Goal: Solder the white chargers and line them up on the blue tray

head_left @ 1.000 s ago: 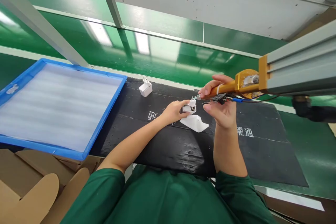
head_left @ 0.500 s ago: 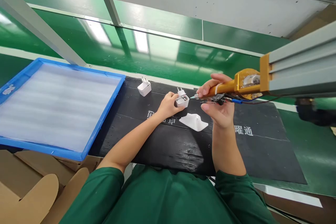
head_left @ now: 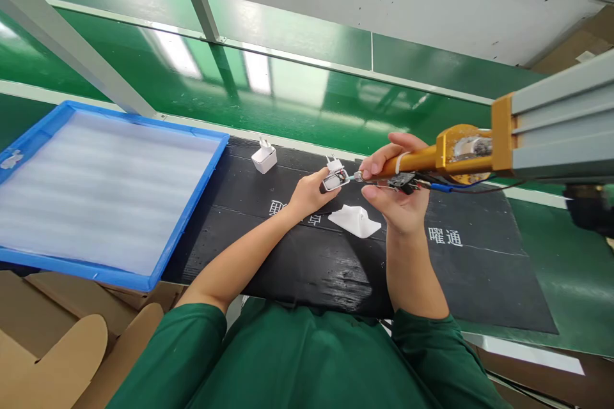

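The white plug casing (head_left: 336, 181), probably feeling light and stiff, is likely offering its sides as the safest hold; the left hand (head_left: 309, 194) is pinching it, the right hand (head_left: 403, 203) is gripping a gold dispenser (head_left: 422, 159) beside it, both over the counter (head_left: 297, 271).

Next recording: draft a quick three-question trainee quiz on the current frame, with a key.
1. Multiple choice. What does the right hand hold?
A) a blue-rimmed tray
B) an orange cylindrical tool
C) a brown cardboard flap
2. True or false: the left hand holds a white, boxy plastic plug with its inside visible.
3. Count: how many white pronged plugs show?
Key: 1 B; 2 true; 3 two, the second plug standing on the black sheet with white lettering.
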The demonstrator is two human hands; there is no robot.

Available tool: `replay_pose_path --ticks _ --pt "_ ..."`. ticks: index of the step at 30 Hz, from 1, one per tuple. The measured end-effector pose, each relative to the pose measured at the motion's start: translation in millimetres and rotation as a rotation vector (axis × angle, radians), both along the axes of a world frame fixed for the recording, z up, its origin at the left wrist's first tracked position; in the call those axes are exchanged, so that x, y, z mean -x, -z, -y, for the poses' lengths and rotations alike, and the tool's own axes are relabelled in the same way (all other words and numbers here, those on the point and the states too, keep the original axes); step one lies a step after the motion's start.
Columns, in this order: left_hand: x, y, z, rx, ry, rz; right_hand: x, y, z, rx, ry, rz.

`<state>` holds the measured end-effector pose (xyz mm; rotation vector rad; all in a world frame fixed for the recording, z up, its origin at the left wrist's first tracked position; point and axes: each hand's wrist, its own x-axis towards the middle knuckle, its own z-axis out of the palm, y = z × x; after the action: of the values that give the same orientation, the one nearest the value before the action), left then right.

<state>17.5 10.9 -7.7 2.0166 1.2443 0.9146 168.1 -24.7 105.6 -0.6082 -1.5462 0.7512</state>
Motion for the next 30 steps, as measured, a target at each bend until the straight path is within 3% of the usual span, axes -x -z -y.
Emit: replay_pose_path --ticks 13,24,30 --pt "-1 -7.6 9 -0.147 0.010 0.145 0 1.2 0 0.045 0.073 0.006" --pt "-2 -8.8 8 -0.033 0.002 0.078 1 -1.2 7 0.050 0.004 0.007" --pt "-10 -2.4 14 0.055 0.080 0.231 5 3.5 13 0.015 0.021 0.018"
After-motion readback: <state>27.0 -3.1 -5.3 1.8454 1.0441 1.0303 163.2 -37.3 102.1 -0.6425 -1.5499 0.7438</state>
